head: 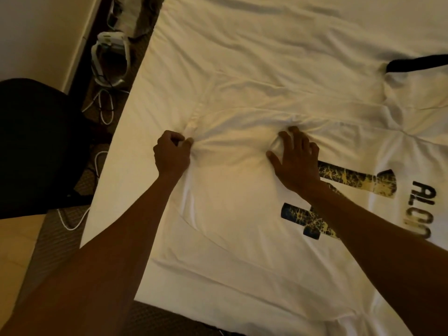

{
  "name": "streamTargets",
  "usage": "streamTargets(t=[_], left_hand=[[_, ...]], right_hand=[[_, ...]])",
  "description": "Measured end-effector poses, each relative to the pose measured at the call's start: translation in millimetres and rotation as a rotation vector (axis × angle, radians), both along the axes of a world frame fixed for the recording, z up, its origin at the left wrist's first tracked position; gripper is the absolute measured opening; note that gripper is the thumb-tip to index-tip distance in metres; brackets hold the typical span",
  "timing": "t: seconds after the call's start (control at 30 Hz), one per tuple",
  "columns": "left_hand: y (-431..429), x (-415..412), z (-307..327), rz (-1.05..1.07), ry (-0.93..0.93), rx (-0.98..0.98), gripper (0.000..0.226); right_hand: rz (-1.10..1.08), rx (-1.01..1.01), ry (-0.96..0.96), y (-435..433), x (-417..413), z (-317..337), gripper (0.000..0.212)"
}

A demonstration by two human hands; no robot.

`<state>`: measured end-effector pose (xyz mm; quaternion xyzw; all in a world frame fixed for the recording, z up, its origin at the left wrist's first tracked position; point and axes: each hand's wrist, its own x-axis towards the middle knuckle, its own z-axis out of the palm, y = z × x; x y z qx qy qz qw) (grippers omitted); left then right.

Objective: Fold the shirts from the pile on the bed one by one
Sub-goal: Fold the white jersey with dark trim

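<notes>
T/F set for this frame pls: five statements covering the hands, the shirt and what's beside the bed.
1. The left hand pinches cloth of the white shirt. True.
2. The right hand hovers clear of the shirt. False: it lies on the shirt, and its fingers bunch the cloth.
3. The shirt lies on the floor. False: it is spread on the bed.
4. A black chair stands to the left of the bed. True.
5. The shirt's print is red. False: it is dark with yellowish mottling.
</notes>
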<state>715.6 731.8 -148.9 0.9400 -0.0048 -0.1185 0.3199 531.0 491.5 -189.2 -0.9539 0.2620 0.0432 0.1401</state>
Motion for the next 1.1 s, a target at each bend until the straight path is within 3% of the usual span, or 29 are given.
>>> streamTargets(t=[0.2, 0.27, 0.47, 0.67, 0.8, 0.93, 1.03, 1.1], left_hand=[[-23, 16, 2, 0.086, -0.178, 0.078, 0.026], [-42, 19, 1, 0.019, -0.195, 0.106, 0.03], [-80, 40, 6, -0.01, 0.297, 0.15, 0.071], [-74, 55, 17, -0.052, 0.562, -0.076, 0.037], [-65, 58, 18, -0.126, 0.38, 0.015, 0.026], [-74, 52, 17, -0.212, -0.151, 0.399, 0.048], [-109, 29, 6, -0.497, -0.419, 0.297, 0.059], [-130, 5, -10, -0.652, -0.42, 0.253, 0.06]], right_hand=[[0.005, -0.008, 0.026, -2, -4, -16, 0.061], [0.006, -0.005, 0.032, -2, -4, -22, 0.061], [-0.002, 0.015, 0.039, -3, -3, -27, 0.063], [0.003, 0.049, 0.105, -5, 1, -19, 0.065], [-0.001, 0.078, 0.16, -7, 5, -11, 0.069], [-0.01, 0.091, 0.159, -7, 5, -8, 0.07], [-0.009, 0.097, 0.141, -8, 3, -10, 0.068], [-0.009, 0.086, 0.137, -8, 3, -12, 0.068]])
